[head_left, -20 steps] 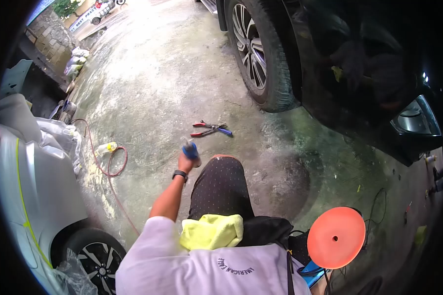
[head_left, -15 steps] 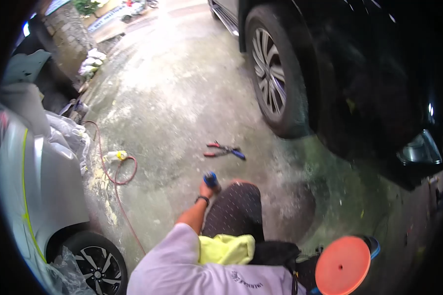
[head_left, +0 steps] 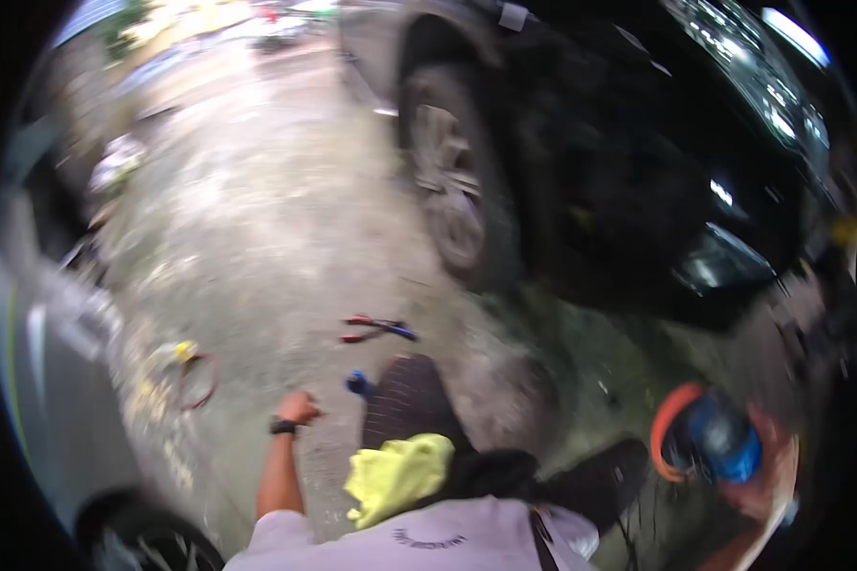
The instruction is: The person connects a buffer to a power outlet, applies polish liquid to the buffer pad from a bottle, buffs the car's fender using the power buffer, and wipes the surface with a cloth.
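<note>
A small blue-topped item (head_left: 356, 383) stands on the floor beside my knee. My left hand (head_left: 298, 409), with a dark band at the wrist, is left of it and apart from it; its fingers are smeared by motion. Red- and blue-handled pliers (head_left: 379, 329) lie on the concrete ahead. At the lower right, my blurred right hand (head_left: 750, 490) is closed around a blue power tool (head_left: 726, 445) with an orange round pad (head_left: 668, 433). A yellow cloth (head_left: 402, 474) lies across my lap.
A dark car (head_left: 600, 190) with its front wheel (head_left: 448, 176) is ahead and to the right. A silver car (head_left: 62, 381) stands at the left. A red hose (head_left: 200, 385) curls on the floor near a yellow-ended item (head_left: 187, 351).
My left hand has let go of the blue-topped item and moved left of it. The tool with the orange pad has turned, its pad now edge-on. The view has shifted.
</note>
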A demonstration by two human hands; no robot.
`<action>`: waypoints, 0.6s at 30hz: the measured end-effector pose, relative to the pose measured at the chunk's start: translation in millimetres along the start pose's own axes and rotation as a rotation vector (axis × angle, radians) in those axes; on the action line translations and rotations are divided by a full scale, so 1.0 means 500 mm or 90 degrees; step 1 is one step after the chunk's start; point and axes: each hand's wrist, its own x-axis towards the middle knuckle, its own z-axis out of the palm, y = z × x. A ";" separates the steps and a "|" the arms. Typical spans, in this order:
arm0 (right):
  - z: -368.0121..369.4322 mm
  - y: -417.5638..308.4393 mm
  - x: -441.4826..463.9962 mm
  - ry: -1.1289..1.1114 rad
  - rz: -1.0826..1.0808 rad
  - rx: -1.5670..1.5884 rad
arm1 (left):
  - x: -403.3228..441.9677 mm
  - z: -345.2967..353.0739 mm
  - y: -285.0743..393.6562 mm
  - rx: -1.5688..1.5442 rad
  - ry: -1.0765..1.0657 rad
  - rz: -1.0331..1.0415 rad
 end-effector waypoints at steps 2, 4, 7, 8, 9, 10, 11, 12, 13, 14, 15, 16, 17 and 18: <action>-0.016 0.004 0.029 -0.029 -0.011 -0.132 | -0.094 -0.156 0.140 0.093 0.164 0.074; -0.057 -0.002 0.051 -0.061 0.059 -0.157 | -0.157 -0.250 0.260 0.049 0.302 0.243; -0.071 0.068 0.036 0.060 0.068 -0.070 | -0.286 -0.314 0.502 -0.062 0.317 0.407; -0.071 0.080 0.028 0.164 0.035 0.046 | -0.318 -0.322 0.557 -0.126 0.301 0.528; -0.078 0.081 0.018 0.245 -0.017 0.036 | -0.342 -0.318 0.610 -0.197 0.287 0.645; -0.059 0.102 0.005 0.333 -0.003 0.202 | -0.356 -0.306 0.660 -0.262 0.228 0.715; -0.023 0.126 -0.011 0.417 0.012 0.369 | -0.372 -0.292 0.710 -0.326 0.161 0.782; 0.018 0.118 -0.019 0.534 0.078 0.578 | -0.406 -0.280 0.773 -0.301 0.094 0.831; 0.063 0.138 -0.032 0.616 0.042 0.628 | -0.443 -0.265 0.839 -0.275 0.027 0.879; 0.129 0.194 -0.045 0.656 -0.008 0.715 | -0.464 -0.236 0.898 -0.268 -0.034 0.928; 0.184 0.239 -0.059 0.695 -0.058 0.802 | -0.475 -0.195 0.954 -0.258 -0.099 0.976; 0.207 0.230 -0.045 0.812 -0.028 0.854 | -0.487 -0.152 1.009 -0.257 -0.136 1.006; 0.219 0.202 -0.013 0.925 0.003 0.906 | -0.524 -0.125 1.061 -0.215 -0.202 0.984; 0.202 0.157 0.030 0.800 -0.098 1.067 | -0.541 -0.078 1.106 -0.209 -0.164 1.072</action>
